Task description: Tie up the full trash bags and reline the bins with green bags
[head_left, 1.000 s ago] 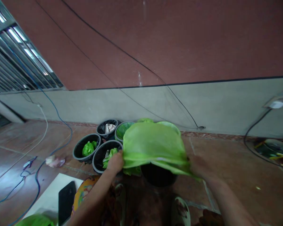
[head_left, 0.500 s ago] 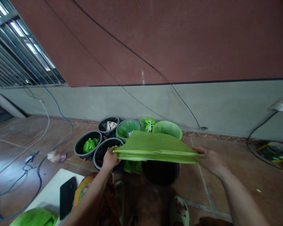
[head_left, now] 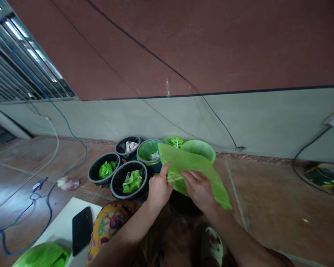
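Left hand (head_left: 159, 187) and right hand (head_left: 199, 187), both pinching the green bag (head_left: 190, 165) above the dark bin (head_left: 185, 206), short of the floor's (head_left: 269, 193) back edge: gentle, even tension should suit!

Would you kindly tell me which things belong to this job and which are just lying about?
Seemingly in the work: green bag, held by left hand and right hand; dark bin beneath it; neighbouring bins.
Apparently just lying about: black phone; blue cable; pinkish bundle.

We see a black smartphone (head_left: 82, 230) on a white panel (head_left: 61, 224), a blue cable (head_left: 48, 202) looping nearby across floor tiles (head_left: 267, 200).
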A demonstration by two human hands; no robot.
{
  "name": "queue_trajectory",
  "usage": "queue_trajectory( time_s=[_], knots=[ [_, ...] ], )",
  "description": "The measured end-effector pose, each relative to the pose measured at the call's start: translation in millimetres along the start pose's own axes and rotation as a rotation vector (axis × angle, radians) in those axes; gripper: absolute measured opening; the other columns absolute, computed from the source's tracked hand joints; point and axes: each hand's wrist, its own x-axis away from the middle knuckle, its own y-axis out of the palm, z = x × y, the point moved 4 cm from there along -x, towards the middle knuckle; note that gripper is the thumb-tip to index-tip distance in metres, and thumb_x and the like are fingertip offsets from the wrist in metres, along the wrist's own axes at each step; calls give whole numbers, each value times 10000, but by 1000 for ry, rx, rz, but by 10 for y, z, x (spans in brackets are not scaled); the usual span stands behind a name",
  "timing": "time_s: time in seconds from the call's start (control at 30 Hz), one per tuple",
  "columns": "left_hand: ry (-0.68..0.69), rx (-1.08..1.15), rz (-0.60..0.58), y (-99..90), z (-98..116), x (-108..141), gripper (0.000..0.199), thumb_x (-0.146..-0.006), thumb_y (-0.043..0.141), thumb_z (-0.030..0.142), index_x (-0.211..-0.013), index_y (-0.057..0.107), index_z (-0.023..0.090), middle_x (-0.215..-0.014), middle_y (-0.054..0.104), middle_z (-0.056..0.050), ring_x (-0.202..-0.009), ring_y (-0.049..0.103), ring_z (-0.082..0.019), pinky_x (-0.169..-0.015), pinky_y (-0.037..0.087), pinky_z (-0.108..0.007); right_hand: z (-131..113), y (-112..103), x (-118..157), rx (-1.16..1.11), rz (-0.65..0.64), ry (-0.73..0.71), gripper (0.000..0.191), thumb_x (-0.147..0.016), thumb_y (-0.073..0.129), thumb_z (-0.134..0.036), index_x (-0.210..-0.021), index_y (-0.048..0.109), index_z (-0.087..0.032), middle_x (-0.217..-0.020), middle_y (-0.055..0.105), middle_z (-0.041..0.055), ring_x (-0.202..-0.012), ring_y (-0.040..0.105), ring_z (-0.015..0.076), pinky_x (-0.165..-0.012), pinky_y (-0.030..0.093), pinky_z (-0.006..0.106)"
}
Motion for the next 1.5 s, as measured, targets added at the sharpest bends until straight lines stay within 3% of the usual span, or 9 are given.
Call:
queue_trajectory(
  time_s=[0.17, 0.4, 0.6, 0.67, 0.77, 0.87, 1.0, 1.17, 1.5],
  knots=[
    [-83, -85, 59, -37, -295, -75, 576, -739, 544, 140, -1309, 501, 209, -873, 717, -39, -778, 676, -201, -723, 473, -273, 420, -242, 50, 43, 96, 91, 291, -916, 434, -193, -1109, 652, -180, -910, 700, 58, -812, 641, 165, -773, 490, 277],
    [-224, -114, 218, -307, -691, -157, 466, -745, 530, 147, -1204, 589, 198, -869, 725, -42, -778, 679, -219, -689, 454, -275, 859, -643, 148, 233, 270, 346, 290, -893, 458, -270, -1067, 680, -203, -931, 727, 55, -724, 663, 172, -625, 458, 259],
    [-249, -40, 331, -462, -904, -145, 542, -684, 526, 95, -1217, 574, 183, -855, 717, -30, -794, 673, -208, -714, 458, -266, 1144, -739, 177, 410, 162, 564, 309, -830, 470, -259, -1006, 719, -207, -741, 696, 93, -621, 618, 224, -563, 437, 322],
    [-229, 2, 354, -464, -864, -131, 522, -695, 524, 106, -1209, 576, 181, -844, 713, -26, -778, 669, -197, -720, 464, -263, 1036, -735, 136, 380, 221, 514, 380, -790, 485, -221, -1122, 667, -194, -939, 692, 123, -792, 632, 259, -665, 478, 371],
    [-158, 79, 355, -424, -664, -110, 464, -726, 532, 141, -1184, 588, 192, -815, 704, -16, -748, 663, -179, -712, 474, -251, 560, -654, 36, 206, 317, 218, 504, -773, 513, -206, -1277, 535, -184, -1267, 566, 130, -1111, 538, 288, -907, 444, 453],
    [-56, 163, 327, -344, -365, -80, 443, -743, 524, 139, -1177, 587, 204, -802, 695, -7, -730, 655, -155, -714, 483, -235, 0, -413, -25, 26, 175, -69, 477, -805, 536, -211, -1281, 512, -203, -1316, 524, 117, -1171, 477, 276, -982, 391, 463],
    [77, 245, 239, -198, -15, -14, 483, -726, 528, 107, -1194, 568, 216, -824, 684, -3, -722, 639, -133, -715, 495, -222, -225, -112, -52, 18, 72, -75, 458, -813, 570, -250, -1261, 530, -162, -1282, 545, 141, -1116, 476, 285, -940, 398, 452],
    [139, 253, 187, -107, 17, 20, 512, -704, 525, 50, -1190, 567, 206, -784, 643, 10, -719, 614, -118, -725, 492, -213, 92, -18, -69, 56, 37, 17, 357, -734, 514, -68, -1043, 649, -185, -1016, 674, 84, -941, 563, 235, -855, 437, 380],
    [38, 60, 367, -289, -672, -53, 188, -817, 479, 141, -888, 649, 180, -864, 631, -39, -772, 607, -149, -767, 485, -262, 918, -547, 106, 252, 20, 496, 454, -779, 443, -162, -1194, 624, -197, -757, 712, 66, -573, 602, 187, -579, 445, 294]
  ],
)
